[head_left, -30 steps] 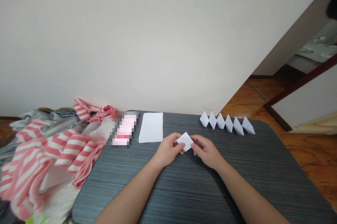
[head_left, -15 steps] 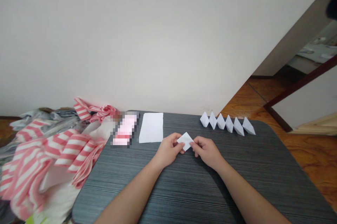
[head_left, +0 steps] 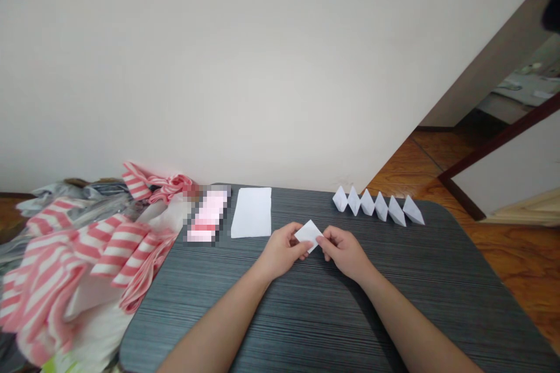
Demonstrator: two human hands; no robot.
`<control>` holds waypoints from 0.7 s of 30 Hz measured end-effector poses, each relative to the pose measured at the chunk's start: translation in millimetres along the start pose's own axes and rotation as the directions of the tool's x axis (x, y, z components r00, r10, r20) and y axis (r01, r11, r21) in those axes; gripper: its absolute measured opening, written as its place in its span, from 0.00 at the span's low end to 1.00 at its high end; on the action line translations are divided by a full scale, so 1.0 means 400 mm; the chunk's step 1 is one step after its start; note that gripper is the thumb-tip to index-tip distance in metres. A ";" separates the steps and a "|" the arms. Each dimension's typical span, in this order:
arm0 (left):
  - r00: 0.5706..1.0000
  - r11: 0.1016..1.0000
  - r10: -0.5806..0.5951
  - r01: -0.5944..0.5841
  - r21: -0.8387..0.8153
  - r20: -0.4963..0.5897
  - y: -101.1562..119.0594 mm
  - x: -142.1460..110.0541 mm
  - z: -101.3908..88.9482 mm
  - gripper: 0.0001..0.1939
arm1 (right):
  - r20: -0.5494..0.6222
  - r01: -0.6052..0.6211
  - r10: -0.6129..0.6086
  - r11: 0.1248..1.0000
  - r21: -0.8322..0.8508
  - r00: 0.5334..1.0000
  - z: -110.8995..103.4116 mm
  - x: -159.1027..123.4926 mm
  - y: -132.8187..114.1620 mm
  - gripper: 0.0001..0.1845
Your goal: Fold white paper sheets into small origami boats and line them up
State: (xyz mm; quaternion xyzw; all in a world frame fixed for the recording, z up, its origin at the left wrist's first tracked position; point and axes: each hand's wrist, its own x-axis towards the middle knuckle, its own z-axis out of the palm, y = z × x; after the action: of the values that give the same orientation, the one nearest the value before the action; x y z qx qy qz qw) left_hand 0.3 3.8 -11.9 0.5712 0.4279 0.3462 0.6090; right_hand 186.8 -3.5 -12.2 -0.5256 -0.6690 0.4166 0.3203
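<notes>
A small folded square of white paper point(head_left: 310, 234) is held between my hands, one corner pointing away from me. My left hand point(head_left: 282, 250) pinches its left side, thumb on top and fingers underneath. On the opposite side, my right hand point(head_left: 343, 250) grips the right corner between thumb and curled fingers. Beyond my right hand, several folded white paper shapes point(head_left: 381, 207) stand in a slanting row. A stack of white paper sheets point(head_left: 251, 213) lies to the left of my left hand.
The dark wood-grain table point(head_left: 210, 303) stands against a pale wall point(head_left: 262, 69). A blurred pinkish item point(head_left: 207, 215) lies at its left back. Red-and-white striped cloth point(head_left: 118, 244) is heaped beside the table's left edge. Wooden floor point(head_left: 516, 244) shows on the right.
The folded paper has shifted very slightly to the right, and my left thumb has slid a little along it. Everything else stays in place.
</notes>
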 end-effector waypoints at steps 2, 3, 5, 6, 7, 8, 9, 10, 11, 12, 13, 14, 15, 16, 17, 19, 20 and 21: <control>1.000 0.999 -0.001 0.001 0.033 0.009 0.002 -0.003 -0.001 0.12 | 0.014 0.008 -0.008 1.000 0.010 1.000 0.000 0.000 -0.003 0.14; 1.000 0.999 0.000 0.000 0.046 0.011 0.002 -0.004 -0.001 0.11 | 0.025 0.012 -0.012 1.000 0.020 1.000 -0.001 -0.001 -0.005 0.13; 1.000 0.998 0.001 -0.002 0.063 0.013 0.002 -0.005 -0.002 0.10 | 0.055 0.016 -0.019 0.998 0.053 0.998 -0.001 -0.001 -0.009 0.12; 1.000 0.998 0.002 -0.003 0.070 0.016 0.002 -0.006 -0.001 0.10 | 0.070 0.017 -0.022 0.997 0.072 0.997 -0.002 -0.001 -0.011 0.11; 1.000 0.997 0.002 -0.003 0.075 0.019 0.002 -0.006 -0.001 0.10 | 0.082 0.018 -0.026 0.996 0.090 0.996 -0.002 -0.001 -0.014 0.11; 1.000 0.997 0.003 -0.005 0.079 0.022 0.003 -0.007 -0.001 0.10 | 0.092 0.021 -0.031 0.994 0.106 0.995 -0.003 0.000 -0.016 0.10; 1.000 0.997 0.003 -0.005 0.080 0.025 0.003 -0.007 0.000 0.10 | 0.098 0.025 -0.037 0.993 0.118 0.995 -0.003 0.000 -0.017 0.09; 1.000 0.997 0.002 -0.005 0.080 0.027 0.004 -0.007 0.001 0.10 | 0.101 0.030 -0.043 0.992 0.125 0.994 -0.003 0.001 -0.018 0.09; 1.000 0.997 0.002 -0.004 0.081 0.028 0.005 -0.008 0.001 0.10 | 0.103 0.035 -0.048 0.991 0.128 0.993 -0.003 0.001 -0.018 0.09; 1.000 0.996 0.001 -0.003 0.085 0.027 0.006 -0.008 0.002 0.10 | 0.106 0.037 -0.051 0.991 0.128 0.993 -0.003 0.001 -0.018 0.09; 1.000 0.996 -0.002 -0.001 0.091 0.027 0.008 -0.008 0.002 0.10 | 0.108 0.037 -0.051 0.991 0.126 0.993 -0.002 0.001 -0.016 0.09; 1.000 0.995 -0.005 0.002 0.101 0.027 0.009 -0.008 0.002 0.10 | 0.107 0.035 -0.048 0.992 0.121 0.993 -0.002 0.000 -0.013 0.09; 1.000 0.994 -0.008 0.005 0.113 0.026 0.011 -0.009 0.002 0.10 | 0.106 0.032 -0.044 0.993 0.114 0.993 -0.001 -0.001 -0.010 0.09; 1.000 0.992 -0.009 0.006 0.127 0.026 0.012 -0.009 0.002 0.10 | 0.106 0.028 -0.040 0.994 0.108 0.994 -0.001 -0.001 -0.006 0.09; 1.000 0.990 -0.009 0.005 0.141 0.025 0.014 -0.010 0.003 0.10 | 0.104 0.028 -0.038 0.994 0.102 0.994 0.000 -0.002 -0.003 0.09; 1.000 0.985 0.001 -0.005 0.174 0.028 0.019 -0.012 0.003 0.10 | 0.098 0.037 -0.046 0.995 0.091 0.994 0.001 -0.003 -0.001 0.09; 0.999 0.980 0.009 -0.015 0.196 0.031 0.022 -0.013 0.003 0.09 | 0.094 0.048 -0.056 0.995 0.086 0.994 0.001 -0.002 -0.002 0.08; 0.999 0.975 0.017 -0.025 0.221 0.036 0.026 -0.014 0.003 0.09 | 0.089 0.064 -0.071 0.995 0.081 0.994 0.001 -0.001 -0.004 0.08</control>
State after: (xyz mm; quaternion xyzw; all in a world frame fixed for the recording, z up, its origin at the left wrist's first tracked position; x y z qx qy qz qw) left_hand -0.2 -0.6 -1.0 0.6457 0.4474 0.2930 0.5451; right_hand 186.0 -4.3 -10.7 -0.4701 -0.6837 0.4550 0.3233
